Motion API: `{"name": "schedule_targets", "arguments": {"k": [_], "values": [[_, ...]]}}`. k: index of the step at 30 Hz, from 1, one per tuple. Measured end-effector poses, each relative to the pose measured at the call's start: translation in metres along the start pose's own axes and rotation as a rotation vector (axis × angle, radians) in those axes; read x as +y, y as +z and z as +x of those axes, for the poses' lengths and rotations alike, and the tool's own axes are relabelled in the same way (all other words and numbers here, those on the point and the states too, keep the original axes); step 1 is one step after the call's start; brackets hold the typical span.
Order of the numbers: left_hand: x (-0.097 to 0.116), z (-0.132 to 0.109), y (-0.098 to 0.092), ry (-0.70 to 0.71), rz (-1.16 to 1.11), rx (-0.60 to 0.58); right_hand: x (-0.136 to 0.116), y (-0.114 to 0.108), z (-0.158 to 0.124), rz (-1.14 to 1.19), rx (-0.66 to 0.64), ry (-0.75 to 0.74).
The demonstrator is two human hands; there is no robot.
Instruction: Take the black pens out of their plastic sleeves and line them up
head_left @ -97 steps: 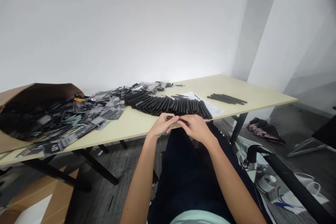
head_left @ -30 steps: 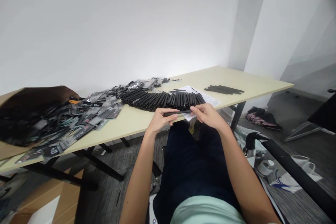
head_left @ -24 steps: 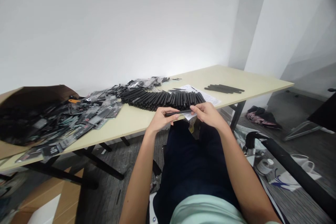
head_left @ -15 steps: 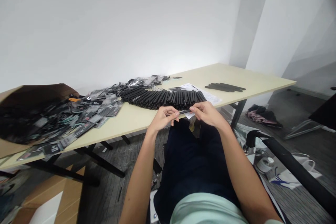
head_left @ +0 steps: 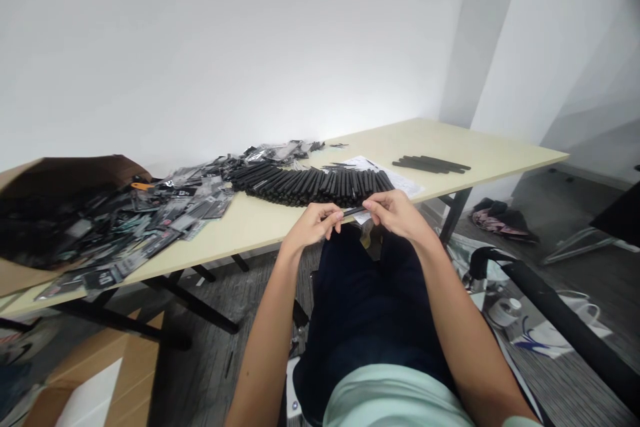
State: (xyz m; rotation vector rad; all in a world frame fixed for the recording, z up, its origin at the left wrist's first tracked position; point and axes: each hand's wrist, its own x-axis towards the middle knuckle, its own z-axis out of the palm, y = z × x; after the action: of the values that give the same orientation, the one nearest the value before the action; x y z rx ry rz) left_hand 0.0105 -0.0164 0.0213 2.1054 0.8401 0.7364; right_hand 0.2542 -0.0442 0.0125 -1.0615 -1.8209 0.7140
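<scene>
Between my two hands, just over the table's front edge, is a thin black stick (head_left: 354,211). My left hand (head_left: 316,223) pinches its left end with thumb and fingers. The other end sits in the pinch of my right hand (head_left: 393,212). Right behind my hands lies a long row of similar black sticks (head_left: 310,187), stacked side by side. A white printed sheet (head_left: 406,183) is partly under the row's right end. Farther right, several black sticks (head_left: 431,164) lie loose on the table.
On the table (head_left: 255,220), flat plastic packets (head_left: 185,203) spill from a tipped cardboard box (head_left: 100,170) at the left. An open carton (head_left: 133,373) stands on the floor below. A black chair armrest (head_left: 555,307), a bottle (head_left: 506,310) and a white bag (head_left: 560,333) are at the right.
Hardly anything differs. Both hands keep their pinch on the stick, with a very slight shift of the fingers, and the view has moved a little.
</scene>
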Motion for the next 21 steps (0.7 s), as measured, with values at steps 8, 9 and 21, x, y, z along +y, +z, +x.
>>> {"name": "schedule_targets", "arguments": {"k": [8,9,21], "values": [[-0.003,0.000,-0.002,0.007,-0.039,-0.018,-0.001,-0.005,-0.002,-0.028,-0.013,-0.087],[-0.003,-0.001,-0.003,0.007,-0.036,-0.016,-0.002,-0.006,-0.003,-0.026,-0.026,-0.071],[-0.006,0.000,-0.003,0.009,0.012,-0.026,-0.001,-0.013,-0.004,-0.159,0.031,0.017]]}}
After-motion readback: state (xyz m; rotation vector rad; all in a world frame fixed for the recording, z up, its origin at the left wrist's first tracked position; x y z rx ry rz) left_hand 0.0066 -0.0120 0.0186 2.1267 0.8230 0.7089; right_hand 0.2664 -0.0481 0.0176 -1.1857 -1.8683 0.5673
